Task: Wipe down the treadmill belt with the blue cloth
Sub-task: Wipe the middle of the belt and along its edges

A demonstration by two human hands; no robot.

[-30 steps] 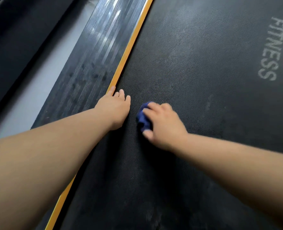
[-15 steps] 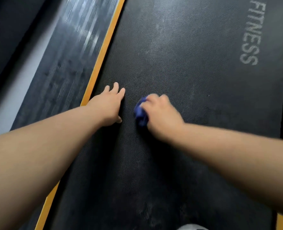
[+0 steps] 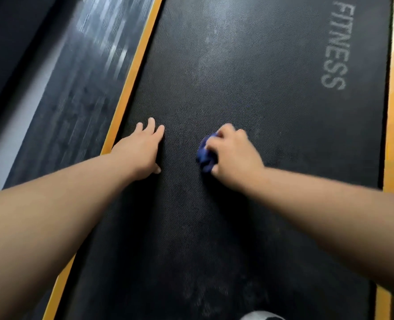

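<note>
The black textured treadmill belt (image 3: 249, 72) fills most of the head view, with the grey word FITNESS printed at its upper right. My right hand (image 3: 234, 155) presses a bunched blue cloth (image 3: 204, 154) onto the belt near the middle; only the cloth's left part shows past my fingers. My left hand (image 3: 143, 150) lies flat on the belt beside the left orange strip, fingers spread, holding nothing. A gap of bare belt separates the two hands.
An orange strip (image 3: 131, 79) borders the belt on the left, with a ribbed dark side rail (image 3: 76, 88) beyond it. Another orange strip (image 3: 393, 100) runs along the right edge. A white rounded object (image 3: 260, 316) peeks in at the bottom edge.
The view has shifted so the right orange strip shows. My right hand with the cloth has slid right, away from my left hand, widening the gap between them.
</note>
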